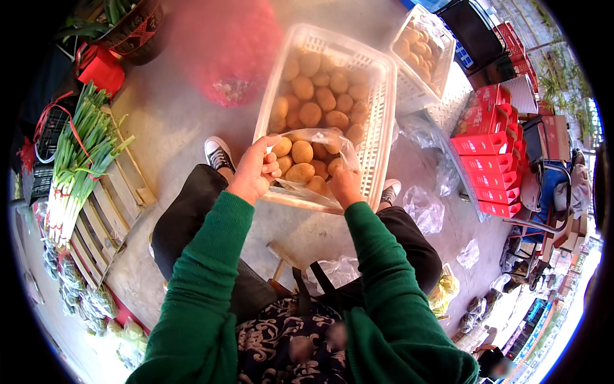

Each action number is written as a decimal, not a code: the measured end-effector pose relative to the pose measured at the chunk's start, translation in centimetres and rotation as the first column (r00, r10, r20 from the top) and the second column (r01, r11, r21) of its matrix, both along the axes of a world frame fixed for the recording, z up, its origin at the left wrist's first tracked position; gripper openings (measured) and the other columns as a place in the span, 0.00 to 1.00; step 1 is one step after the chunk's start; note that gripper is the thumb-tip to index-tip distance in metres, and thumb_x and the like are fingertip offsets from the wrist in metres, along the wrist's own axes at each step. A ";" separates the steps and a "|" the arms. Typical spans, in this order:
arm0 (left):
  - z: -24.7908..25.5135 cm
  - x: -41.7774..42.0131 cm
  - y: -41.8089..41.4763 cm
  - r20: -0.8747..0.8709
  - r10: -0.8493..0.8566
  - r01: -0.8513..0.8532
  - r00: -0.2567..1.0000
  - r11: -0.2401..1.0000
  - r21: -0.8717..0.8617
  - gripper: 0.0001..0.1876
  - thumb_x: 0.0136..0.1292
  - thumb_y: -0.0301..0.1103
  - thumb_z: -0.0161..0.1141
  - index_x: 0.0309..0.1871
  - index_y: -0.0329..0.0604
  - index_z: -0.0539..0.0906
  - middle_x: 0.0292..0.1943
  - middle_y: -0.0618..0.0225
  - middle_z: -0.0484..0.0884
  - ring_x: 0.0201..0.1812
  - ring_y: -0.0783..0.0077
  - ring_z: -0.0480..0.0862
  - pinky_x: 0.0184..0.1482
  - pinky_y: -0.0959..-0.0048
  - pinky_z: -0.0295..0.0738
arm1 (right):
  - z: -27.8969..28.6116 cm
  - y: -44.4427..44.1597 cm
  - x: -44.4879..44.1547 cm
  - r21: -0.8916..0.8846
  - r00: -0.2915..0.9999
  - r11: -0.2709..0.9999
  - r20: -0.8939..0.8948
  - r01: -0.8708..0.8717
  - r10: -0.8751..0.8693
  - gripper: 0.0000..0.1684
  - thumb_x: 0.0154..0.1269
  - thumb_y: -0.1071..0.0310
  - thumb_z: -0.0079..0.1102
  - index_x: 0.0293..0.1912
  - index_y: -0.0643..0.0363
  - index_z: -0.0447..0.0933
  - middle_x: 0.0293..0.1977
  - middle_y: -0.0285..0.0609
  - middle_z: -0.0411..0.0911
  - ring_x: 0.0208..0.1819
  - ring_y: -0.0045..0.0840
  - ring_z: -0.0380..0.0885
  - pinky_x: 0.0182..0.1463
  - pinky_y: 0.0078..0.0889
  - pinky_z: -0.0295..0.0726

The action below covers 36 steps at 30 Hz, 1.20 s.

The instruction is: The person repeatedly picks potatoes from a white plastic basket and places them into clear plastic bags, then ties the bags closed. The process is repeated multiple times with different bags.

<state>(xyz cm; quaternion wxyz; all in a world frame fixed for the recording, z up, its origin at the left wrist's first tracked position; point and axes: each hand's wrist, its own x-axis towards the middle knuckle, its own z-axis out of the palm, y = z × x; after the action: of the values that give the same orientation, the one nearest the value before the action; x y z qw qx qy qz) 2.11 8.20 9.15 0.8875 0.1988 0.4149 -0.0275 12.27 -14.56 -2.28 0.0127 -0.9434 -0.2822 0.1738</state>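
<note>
A clear plastic bag [307,137] of potatoes [300,173] is held by its rim over the near end of a white plastic crate [383,125]. On the bag's left edge my left hand [256,168] is closed, its fingers curled. My right hand [346,185] grips the bag's right side, with some of its fingers hidden behind the film. The crate holds many loose potatoes [310,114] beyond the bag. It stands on the concrete floor between my feet.
Bundled green onions [79,163] lie on a wooden pallet [103,211] at the left. A blurred red mesh sack [225,48] is beyond my left foot. Right are a second crate [400,91] of potatoes, stacked red boxes [494,158] and loose plastic bags [424,209].
</note>
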 end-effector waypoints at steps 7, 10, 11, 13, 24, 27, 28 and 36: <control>-0.4 0.0 0.4 0.012 -0.040 0.040 0.999 0.998 0.050 0.16 0.59 0.37 0.56 0.47 0.37 0.72 0.15 0.81 0.58 0.13 0.85 0.56 0.22 0.80 0.55 | 4.5 -1.0 -0.4 0.448 0.982 0.873 -0.107 0.190 -0.158 0.19 0.53 0.59 0.64 0.43 0.58 0.77 0.29 0.48 0.80 0.38 0.44 0.79 0.43 0.42 0.76; -0.4 0.3 0.0 0.028 0.035 -0.035 0.999 0.999 -0.004 0.10 0.54 0.34 0.61 0.33 0.43 0.71 0.16 0.77 0.64 0.11 0.85 0.56 0.18 0.80 0.55 | 3.9 -3.0 -0.5 -0.053 0.957 0.985 -0.233 0.167 -0.175 0.21 0.53 0.59 0.64 0.41 0.65 0.76 0.32 0.52 0.79 0.42 0.43 0.79 0.46 0.42 0.75; -0.2 0.5 -0.2 0.040 0.027 -0.027 0.999 1.000 -0.010 0.10 0.55 0.34 0.61 0.33 0.43 0.71 0.17 0.77 0.64 0.11 0.85 0.56 0.18 0.80 0.55 | 2.7 -4.3 0.0 -0.224 0.934 0.963 -0.287 0.151 -0.213 0.21 0.52 0.59 0.64 0.41 0.66 0.76 0.33 0.52 0.79 0.44 0.43 0.78 0.48 0.41 0.75; -0.2 0.4 0.0 0.049 0.027 -0.026 0.998 1.000 -0.014 0.09 0.55 0.34 0.60 0.34 0.43 0.72 0.17 0.77 0.65 0.12 0.84 0.57 0.18 0.80 0.56 | 2.2 -5.6 0.3 0.155 0.885 0.969 -0.454 0.191 -0.102 0.19 0.63 0.57 0.54 0.37 0.66 0.77 0.31 0.51 0.79 0.39 0.39 0.79 0.43 0.39 0.75; 2.1 1.8 4.7 0.356 0.524 -0.434 0.774 0.848 -0.306 0.17 0.51 0.28 0.54 0.42 0.23 0.70 0.41 0.52 0.77 0.46 0.57 0.79 0.55 0.64 0.73 | 17.6 -0.4 9.9 -0.023 0.024 -0.077 -0.833 0.997 0.552 0.15 0.64 0.74 0.40 0.48 0.71 0.67 0.24 0.31 0.64 0.20 0.15 0.60 0.27 0.18 0.64; 0.8 2.6 4.6 0.418 0.322 -0.335 0.850 0.941 -0.044 0.16 0.52 0.22 0.51 0.45 0.22 0.71 0.44 0.51 0.77 0.51 0.56 0.77 0.56 0.63 0.74 | 16.3 -0.3 9.7 0.051 0.084 -0.074 -0.813 0.996 0.577 0.18 0.64 0.75 0.39 0.52 0.72 0.65 0.30 0.37 0.70 0.25 0.20 0.70 0.29 0.20 0.72; 0.4 2.8 3.7 0.341 0.270 -0.289 0.901 0.957 0.006 0.16 0.56 0.18 0.46 0.49 0.25 0.72 0.45 0.53 0.78 0.52 0.59 0.78 0.53 0.66 0.77 | 15.9 0.3 8.7 0.151 0.154 -0.046 -0.852 0.987 0.501 0.19 0.64 0.75 0.39 0.53 0.71 0.65 0.33 0.40 0.71 0.28 0.23 0.73 0.30 0.21 0.74; -1.1 3.2 -3.3 0.022 -0.603 0.531 0.797 0.719 0.449 0.14 0.68 0.34 0.49 0.54 0.43 0.75 0.38 0.67 0.82 0.36 0.74 0.83 0.37 0.78 0.81 | 11.8 3.9 2.7 0.400 0.304 0.678 -0.916 0.617 0.263 0.14 0.66 0.63 0.54 0.45 0.63 0.75 0.28 0.34 0.75 0.25 0.16 0.73 0.29 0.17 0.73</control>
<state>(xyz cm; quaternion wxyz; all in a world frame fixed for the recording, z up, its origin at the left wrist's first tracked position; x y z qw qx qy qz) 5.33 4.95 8.05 0.8027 0.5043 0.2538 -0.1920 14.97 -10.69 9.57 0.5535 -0.6013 -0.1425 0.5584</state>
